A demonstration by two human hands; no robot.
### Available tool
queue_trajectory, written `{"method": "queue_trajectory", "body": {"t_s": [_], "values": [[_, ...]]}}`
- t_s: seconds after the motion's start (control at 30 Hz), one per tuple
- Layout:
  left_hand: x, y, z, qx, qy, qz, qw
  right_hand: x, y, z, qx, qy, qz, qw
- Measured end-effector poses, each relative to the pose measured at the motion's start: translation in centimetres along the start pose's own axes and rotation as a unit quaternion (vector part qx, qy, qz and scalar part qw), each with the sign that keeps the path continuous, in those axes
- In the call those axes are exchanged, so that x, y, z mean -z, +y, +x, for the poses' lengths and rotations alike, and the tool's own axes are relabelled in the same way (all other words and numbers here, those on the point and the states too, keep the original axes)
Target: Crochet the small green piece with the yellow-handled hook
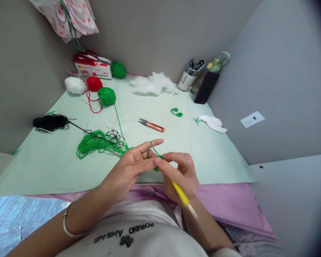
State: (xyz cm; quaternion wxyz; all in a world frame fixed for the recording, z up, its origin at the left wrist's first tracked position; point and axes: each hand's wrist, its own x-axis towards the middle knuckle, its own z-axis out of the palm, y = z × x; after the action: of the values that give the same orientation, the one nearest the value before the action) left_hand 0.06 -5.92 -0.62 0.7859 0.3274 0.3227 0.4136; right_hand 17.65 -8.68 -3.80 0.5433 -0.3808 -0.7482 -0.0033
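Near the table's front edge my two hands meet at a small green crochet piece (156, 169), mostly covered by my fingers. My left hand (135, 160) pinches it between thumb and finger, its index finger stretched out with green yarn (151, 143) looped around it. Closed around a crochet hook (181, 193) with a yellow handle is my right hand (180, 173); the hook's tip is hidden at the green piece. Left of my hands lies a loose heap of green yarn (95, 144), its strands running toward my left hand. Orange thread snips (152, 125) lie just beyond.
At the back left are white (75, 85), red (94, 84) and green (107, 96) yarn balls, a box (96, 69) and black yarn (52, 122). White stuffing (155, 84), a pen cup (187, 79), a bottle and a phone (207, 87) stand along the back. Grey partitions enclose the table.
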Motion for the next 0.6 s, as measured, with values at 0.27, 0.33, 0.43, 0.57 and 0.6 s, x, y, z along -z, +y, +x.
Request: {"method": "queue_trajectory", "body": {"t_s": [0.27,0.33,0.43,0.57,0.6], "values": [[0.3,0.2,0.3,-0.036,-0.022,0.031,0.999,-0.1,-0.1,2.3,-0.248,0.062,0.315,0.914],[0.0,-0.1,0.4,-0.055,-0.01,0.059,0.997,-0.4,-0.1,2.0,-0.231,0.049,0.276,0.932],[-0.1,-0.5,0.6,-0.082,0.03,0.07,0.994,-0.6,-0.3,1.3,-0.155,0.025,0.16,0.975],[0.0,-0.5,0.9,-0.013,0.003,-0.027,1.0,-0.5,-0.2,1.0,-0.05,0.022,0.055,0.997],[0.1,-0.3,1.0,0.01,-0.006,-0.051,0.999,-0.5,-0.1,1.2,-0.069,0.037,0.08,0.994]]}}
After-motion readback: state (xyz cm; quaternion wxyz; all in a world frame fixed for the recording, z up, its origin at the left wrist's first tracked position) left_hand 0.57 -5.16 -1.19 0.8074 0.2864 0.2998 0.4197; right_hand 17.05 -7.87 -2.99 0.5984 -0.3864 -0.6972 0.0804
